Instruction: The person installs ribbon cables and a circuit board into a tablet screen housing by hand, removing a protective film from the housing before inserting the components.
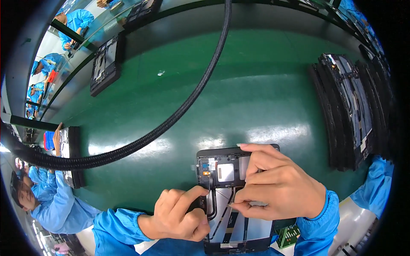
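An opened tablet (222, 222) lies in front of me, its inner side up, showing black cables, a silver metal plate (226, 173) and pale grey panels. My left hand (181, 213) is curled at the tablet's left edge, its index fingertip beside a bent black cable (212, 205) and its thumb lower on the frame. Over the tablet's right half is my right hand (277, 183); thumb and index finger pinch together near the middle, on something thin that I cannot make out. Another fingertip of that hand rests at the tablet's top edge.
On the green table (256, 106), stacked black tablet housings (346, 111) stand at the right. More housings lie at the left (70, 155) and far left (104, 66). A thick braided black hose (183, 109) arcs across the view. Co-workers in blue (55, 205) sit at the left.
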`<state>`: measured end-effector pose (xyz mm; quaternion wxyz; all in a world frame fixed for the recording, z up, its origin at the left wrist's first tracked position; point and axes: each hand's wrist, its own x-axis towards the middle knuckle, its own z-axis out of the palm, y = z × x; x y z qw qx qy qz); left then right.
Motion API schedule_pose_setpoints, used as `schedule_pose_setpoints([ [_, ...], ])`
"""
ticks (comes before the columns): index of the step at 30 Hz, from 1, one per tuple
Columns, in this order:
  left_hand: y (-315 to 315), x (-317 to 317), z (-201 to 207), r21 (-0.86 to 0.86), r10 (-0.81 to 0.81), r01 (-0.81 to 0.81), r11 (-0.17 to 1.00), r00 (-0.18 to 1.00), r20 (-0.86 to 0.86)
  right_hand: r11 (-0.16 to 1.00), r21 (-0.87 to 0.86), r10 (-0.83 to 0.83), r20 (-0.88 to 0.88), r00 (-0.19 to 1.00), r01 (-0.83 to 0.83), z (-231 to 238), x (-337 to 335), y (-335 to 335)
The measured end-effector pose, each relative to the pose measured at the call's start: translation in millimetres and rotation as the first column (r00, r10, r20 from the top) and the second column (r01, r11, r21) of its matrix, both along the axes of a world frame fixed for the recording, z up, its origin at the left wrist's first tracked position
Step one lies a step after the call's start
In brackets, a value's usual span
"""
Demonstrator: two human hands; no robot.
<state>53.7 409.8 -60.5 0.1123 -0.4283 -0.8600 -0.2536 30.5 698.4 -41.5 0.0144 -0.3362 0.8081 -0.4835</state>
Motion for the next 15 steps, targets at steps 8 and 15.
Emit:
schedule_pose_setpoints([
  [8, -6.3, -15.3, -15.1, 0.022, -0.054, 0.064, 0.998, 0.951, -0.304, 0.996, 0.063, -0.068, 0.098, 0.993, 0.062, 10.3, -7.1, 27.2],
  [15, 9.3, -55.8, -1.1, -0.01, -0.462, 0.468, 0.884, 0.868, -0.183, 0.966, 0.143, -0.231, 0.102, 0.968, 0.216, 16.6, -9.7, 52.3],
])
